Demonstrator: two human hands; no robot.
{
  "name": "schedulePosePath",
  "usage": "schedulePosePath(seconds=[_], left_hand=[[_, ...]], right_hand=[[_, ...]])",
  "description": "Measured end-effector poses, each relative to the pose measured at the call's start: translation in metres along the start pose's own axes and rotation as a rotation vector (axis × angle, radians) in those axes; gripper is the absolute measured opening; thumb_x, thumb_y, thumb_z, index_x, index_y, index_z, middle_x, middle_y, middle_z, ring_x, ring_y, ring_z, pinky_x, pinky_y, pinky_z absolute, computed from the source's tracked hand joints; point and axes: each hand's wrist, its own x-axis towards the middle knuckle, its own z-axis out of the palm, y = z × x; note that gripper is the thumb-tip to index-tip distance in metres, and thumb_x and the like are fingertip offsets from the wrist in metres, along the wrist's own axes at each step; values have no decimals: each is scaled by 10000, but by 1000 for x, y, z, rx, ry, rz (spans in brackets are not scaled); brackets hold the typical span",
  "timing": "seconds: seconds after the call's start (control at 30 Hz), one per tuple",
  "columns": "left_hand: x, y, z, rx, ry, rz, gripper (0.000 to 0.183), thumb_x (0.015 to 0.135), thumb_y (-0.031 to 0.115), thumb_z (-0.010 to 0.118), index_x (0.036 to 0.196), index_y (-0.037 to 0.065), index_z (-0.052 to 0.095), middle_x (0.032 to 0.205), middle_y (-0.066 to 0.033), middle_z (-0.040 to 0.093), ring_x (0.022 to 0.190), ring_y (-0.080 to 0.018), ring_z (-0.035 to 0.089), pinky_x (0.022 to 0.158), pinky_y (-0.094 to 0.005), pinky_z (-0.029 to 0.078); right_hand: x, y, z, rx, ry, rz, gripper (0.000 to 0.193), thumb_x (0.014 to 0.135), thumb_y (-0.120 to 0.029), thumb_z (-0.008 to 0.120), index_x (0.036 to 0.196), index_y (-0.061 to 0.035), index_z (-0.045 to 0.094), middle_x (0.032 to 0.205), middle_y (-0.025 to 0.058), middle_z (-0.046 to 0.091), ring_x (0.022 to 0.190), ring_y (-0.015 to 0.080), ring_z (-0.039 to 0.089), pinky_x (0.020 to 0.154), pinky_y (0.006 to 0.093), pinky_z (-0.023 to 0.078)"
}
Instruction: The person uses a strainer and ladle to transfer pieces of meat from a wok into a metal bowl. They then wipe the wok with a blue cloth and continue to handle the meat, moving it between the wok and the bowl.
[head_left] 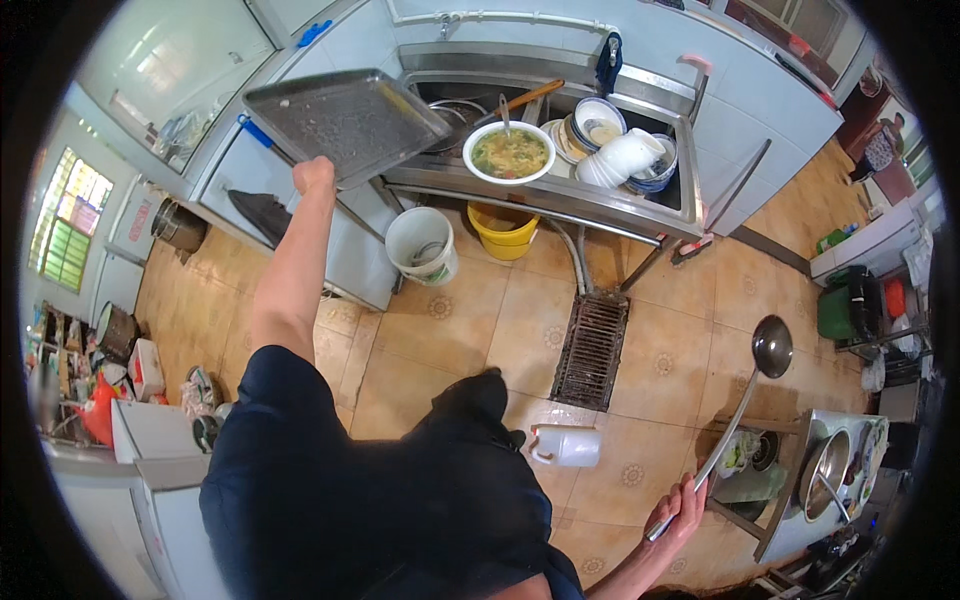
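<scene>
My left hand [315,177] is closed on the near edge of a large dark metal tray [350,120], which is tilted at the left end of the sink. In my right hand [683,506], low on the right, is the handle of a long metal ladle [772,347]; its bowl points up and away over the floor. Right of the tray, a white bowl [508,175] of yellow-green soup with a spoon in it sits at the front edge of the steel sink [640,207]. Behind the soup lies a pan with a wooden handle [535,94].
Stacked bowls [622,160] fill the sink's right side. Below stand a white bucket [421,246] and a yellow bucket [502,232]. A floor drain grate [590,350] and a white jug [566,446] lie ahead of me. A table [790,535] with a metal basin stands right.
</scene>
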Motion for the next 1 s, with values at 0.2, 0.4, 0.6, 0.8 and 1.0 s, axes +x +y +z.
schedulePosePath(seconds=[0.2, 0.4, 0.6, 0.8, 1.0], left_hand=[[56, -85, 73, -524, -70, -219, 262, 731, 25, 550, 924, -146, 596, 928, -199, 639, 770, -295, 633, 672, -426, 502], [71, -101, 116, -525, -151, -395, 212, 751, -4, 533, 922, -125, 569, 884, -161, 613, 743, -270, 614, 646, -416, 497], [83, -71, 128, -571, -258, -334, 55, 745, 14, 567, 765, -20, 528, 740, -69, 521, 619, -199, 508, 529, -403, 396], [82, -62, 88, -686, -412, -298, 129, 585, 6, 574, 601, 55, 456, 661, -36, 435, 569, -191, 421, 499, -394, 300], [16, -61, 8, -689, -675, -412, 131, 572, -37, 541, 611, 67, 472, 698, -53, 465, 600, -197, 484, 530, -339, 404]], right_hand=[[-2, 32, 29, 7, 153, 6, 461, 969, 1, 473, 1407, 16, 333, 873, 53, 532, 491, 35, 368, 335, 183, 376], [20, 58, 80, 54, 188, -14, 447, 957, 11, 486, 1385, 24, 359, 862, 53, 526, 510, 41, 387, 360, 179, 390], [25, 79, 109, 55, 176, -19, 447, 949, 4, 512, 1376, 27, 384, 880, 56, 541, 514, 38, 399, 358, 175, 375], [18, 90, 111, 147, 134, -46, 435, 946, 12, 507, 1365, 26, 392, 853, 41, 501, 507, 39, 398, 369, 176, 389], [-6, 84, 75, 188, 157, -51, 433, 945, 21, 494, 1367, 17, 397, 862, 42, 503, 514, 41, 412, 373, 176, 415]])
